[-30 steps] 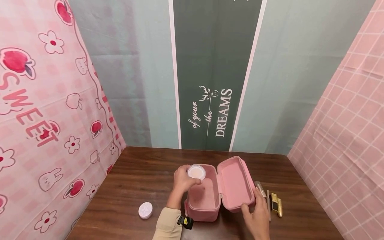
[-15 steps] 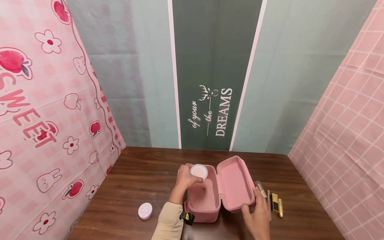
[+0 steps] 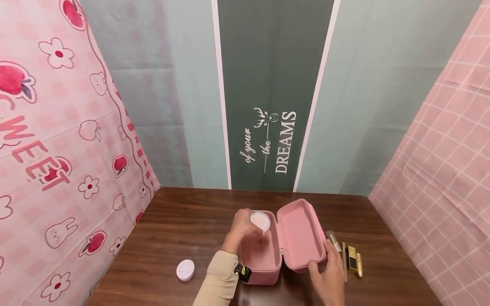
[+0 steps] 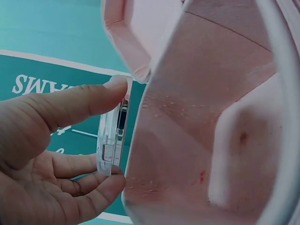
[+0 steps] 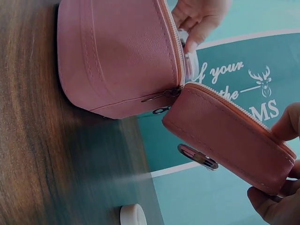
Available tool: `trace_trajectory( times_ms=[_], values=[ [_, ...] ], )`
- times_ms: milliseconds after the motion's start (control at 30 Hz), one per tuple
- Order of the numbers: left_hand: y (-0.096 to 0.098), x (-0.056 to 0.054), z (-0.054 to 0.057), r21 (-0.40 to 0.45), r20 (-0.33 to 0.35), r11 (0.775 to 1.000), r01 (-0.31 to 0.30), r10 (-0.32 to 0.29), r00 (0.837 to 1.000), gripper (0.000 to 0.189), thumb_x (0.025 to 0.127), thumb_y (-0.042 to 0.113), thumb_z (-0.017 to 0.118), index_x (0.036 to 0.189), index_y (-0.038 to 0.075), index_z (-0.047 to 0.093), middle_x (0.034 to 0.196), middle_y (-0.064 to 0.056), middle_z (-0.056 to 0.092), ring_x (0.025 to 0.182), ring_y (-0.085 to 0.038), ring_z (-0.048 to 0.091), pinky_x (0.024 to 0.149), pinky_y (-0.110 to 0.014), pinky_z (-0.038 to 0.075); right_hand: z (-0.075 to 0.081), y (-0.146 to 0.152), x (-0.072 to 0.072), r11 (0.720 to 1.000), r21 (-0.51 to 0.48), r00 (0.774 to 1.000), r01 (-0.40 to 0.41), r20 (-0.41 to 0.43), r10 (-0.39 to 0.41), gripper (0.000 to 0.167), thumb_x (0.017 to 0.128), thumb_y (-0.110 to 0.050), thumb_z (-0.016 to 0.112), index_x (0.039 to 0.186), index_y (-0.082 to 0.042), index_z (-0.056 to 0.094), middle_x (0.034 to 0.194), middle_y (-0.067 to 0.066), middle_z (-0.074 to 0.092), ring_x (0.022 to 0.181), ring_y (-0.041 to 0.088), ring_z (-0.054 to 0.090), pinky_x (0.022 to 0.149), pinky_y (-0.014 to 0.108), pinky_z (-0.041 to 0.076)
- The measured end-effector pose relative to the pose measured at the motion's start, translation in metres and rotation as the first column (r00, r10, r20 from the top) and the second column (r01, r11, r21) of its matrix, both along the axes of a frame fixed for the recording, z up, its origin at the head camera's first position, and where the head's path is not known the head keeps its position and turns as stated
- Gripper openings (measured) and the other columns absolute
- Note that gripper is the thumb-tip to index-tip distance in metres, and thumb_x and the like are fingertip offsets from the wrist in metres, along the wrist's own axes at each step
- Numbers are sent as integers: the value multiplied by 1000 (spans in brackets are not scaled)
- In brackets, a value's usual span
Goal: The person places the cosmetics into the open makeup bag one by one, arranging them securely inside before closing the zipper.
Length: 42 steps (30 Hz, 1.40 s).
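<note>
A round powder compact (image 3: pixel 261 221) with a clear rim is pinched between the thumb and fingers of my left hand (image 3: pixel 242 225). It hovers over the far part of the mouth of a pink zippered cosmetic case (image 3: pixel 264 277). In the left wrist view the compact (image 4: pixel 112 140) stands edge-on beside the case wall, whose pink lining (image 4: pixel 187 140) bears small stains. My right hand (image 3: pixel 328 274) grips the outer edge of the swung-back lid (image 3: pixel 302 238). The right wrist view shows its thumb and fingers on either side of the lid (image 5: pixel 225 136).
A white round container (image 3: pixel 185 270) sits on the wooden table (image 3: pixel 160 229) at the left. Right of the lid lie a silvery tube (image 3: pixel 334 241), a thin stick (image 3: pixel 346 263), a black-and-gold case (image 3: pixel 352 257) and a gold tube (image 3: pixel 359 265). Printed cloths hang around the table.
My left hand has moved rightward with the compact, from the case's left rim to further over its opening. The right hand and the lid stay nearly still.
</note>
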State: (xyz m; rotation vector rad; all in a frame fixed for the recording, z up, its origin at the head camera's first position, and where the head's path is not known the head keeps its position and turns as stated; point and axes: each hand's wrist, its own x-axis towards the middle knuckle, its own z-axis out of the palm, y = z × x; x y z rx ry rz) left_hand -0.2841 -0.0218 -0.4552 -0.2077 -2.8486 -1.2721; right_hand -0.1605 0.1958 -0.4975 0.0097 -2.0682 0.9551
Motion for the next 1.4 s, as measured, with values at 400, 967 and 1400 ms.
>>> trace_trajectory(
  times_ms=[400,967,1400],
  values=[
    [11,-12,-6,-134,-4,991,14,-15,1000,67,42,20,93,95,-5,62,86,-10,56,79,-24,50,74,-35,47,0,1,-5,999,27,997,-25,-73,27,58,58,2,63,114,13,54,117,29,53,105,46,47,96,13,20],
    [18,-28,10,-247,142,965,84,-50,989,62,48,15,92,99,-2,61,81,-10,53,73,-24,50,68,-36,49,4,1,-9,998,42,997,-51,-51,53,58,58,1,63,113,15,53,116,30,53,105,45,47,96,12,20],
    [27,-29,-12,-307,149,948,81,-36,988,62,45,20,93,97,4,64,77,-4,56,73,-21,49,66,-33,49,0,5,-1,998,42,998,-42,-37,44,58,58,2,64,113,16,53,115,30,53,104,43,49,94,10,21]
  ],
)
